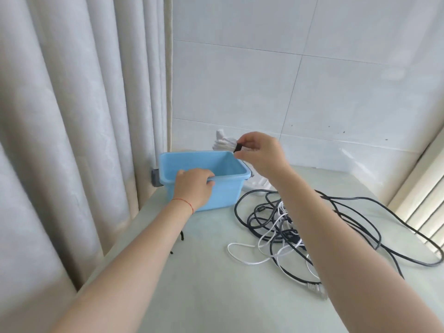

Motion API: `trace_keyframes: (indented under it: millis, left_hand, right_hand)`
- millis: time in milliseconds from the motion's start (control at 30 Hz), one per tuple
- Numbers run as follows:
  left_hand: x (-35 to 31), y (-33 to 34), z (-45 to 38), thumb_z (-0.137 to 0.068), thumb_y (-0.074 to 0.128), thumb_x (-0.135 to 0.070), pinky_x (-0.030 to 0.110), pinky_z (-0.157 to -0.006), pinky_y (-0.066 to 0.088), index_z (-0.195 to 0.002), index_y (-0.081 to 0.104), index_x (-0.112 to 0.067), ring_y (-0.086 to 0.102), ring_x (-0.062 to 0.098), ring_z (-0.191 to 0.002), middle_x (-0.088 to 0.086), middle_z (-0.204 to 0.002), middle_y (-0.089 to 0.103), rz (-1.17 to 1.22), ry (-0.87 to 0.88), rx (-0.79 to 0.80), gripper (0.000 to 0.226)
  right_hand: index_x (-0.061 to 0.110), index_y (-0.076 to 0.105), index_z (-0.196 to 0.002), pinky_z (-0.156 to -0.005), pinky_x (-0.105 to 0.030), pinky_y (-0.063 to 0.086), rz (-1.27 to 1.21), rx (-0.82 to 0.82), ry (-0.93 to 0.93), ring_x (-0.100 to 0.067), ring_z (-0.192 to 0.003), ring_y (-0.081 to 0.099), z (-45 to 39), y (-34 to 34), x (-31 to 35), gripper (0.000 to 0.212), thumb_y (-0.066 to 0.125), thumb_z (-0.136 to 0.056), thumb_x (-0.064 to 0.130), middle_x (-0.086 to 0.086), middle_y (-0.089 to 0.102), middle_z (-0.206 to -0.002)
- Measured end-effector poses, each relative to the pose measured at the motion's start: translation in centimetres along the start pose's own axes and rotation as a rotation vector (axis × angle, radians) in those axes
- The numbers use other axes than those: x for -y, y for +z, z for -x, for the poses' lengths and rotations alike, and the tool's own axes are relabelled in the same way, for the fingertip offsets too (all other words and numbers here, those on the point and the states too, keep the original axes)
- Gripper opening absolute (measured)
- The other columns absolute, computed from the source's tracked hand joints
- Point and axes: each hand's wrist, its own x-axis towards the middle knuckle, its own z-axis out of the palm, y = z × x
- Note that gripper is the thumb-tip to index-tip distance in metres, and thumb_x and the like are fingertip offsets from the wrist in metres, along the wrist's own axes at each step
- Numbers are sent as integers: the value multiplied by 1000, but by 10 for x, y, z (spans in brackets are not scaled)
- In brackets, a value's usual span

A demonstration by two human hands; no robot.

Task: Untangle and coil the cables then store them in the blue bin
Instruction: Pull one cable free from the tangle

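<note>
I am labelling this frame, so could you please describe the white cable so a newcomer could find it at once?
Start at the blue bin by the curtain; right of it lies a cable tangle on the table. The white cable is the thin pale one looping out leftward, unlike the thicker black cables.

No readable text, label, brand, number or sign appears on anything here.

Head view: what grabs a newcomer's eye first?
The blue bin at the table's far left by the curtain, with the left hand gripping its near rim. Right of it, black and white cables lie tangled on the table. Above the bin's far right corner, the right hand pinches a small black strap.
</note>
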Motion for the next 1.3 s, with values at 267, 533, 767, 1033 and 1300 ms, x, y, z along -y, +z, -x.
trace_keyframes:
  millis: [267,533,767,1033,1300]
  left_hand:
    - [3,8,-3,-95,52,-27,34,-87,30,-113,70,-23,60,25,-110,2,-110,70,13,19,-73,25]
    - [-3,8,-2,-91,55,-22,36,-91,36,-116,70,-20,58,29,-110,6,-111,70,3,25,-82,29]
    - [-70,2,16,-83,56,-11,37,-84,43,-90,74,-12,55,31,-97,10,-95,65,339,123,-264,19]
    - [-145,18,51,-89,55,-19,27,-87,49,-100,73,-19,62,23,-101,3,-106,70,233,171,451,22]
    - [-171,38,70,-79,68,-17,24,-74,44,-93,68,-32,62,21,-93,-7,-87,60,-110,311,701,20]
  right_hand:
    - [25,64,-77,-52,-14,46,339,110,65,-18,-73,59,-30,61,-32,18,61,-79,7,7,65,-78]
    - [12,75,-83,-50,-25,33,360,153,116,-13,-54,40,-24,36,-21,17,62,-86,23,4,48,-58]
    - [17,73,-75,-58,-26,46,408,71,192,-19,-66,57,22,-38,-39,18,57,-84,18,-7,72,-80]
    - [18,75,-95,-59,-23,49,766,350,300,-20,-71,61,88,-107,-71,22,54,-89,19,0,67,-82]
    - [28,71,-82,-77,-32,50,672,487,199,-18,-86,63,138,-119,-95,33,73,-74,60,3,67,-87]
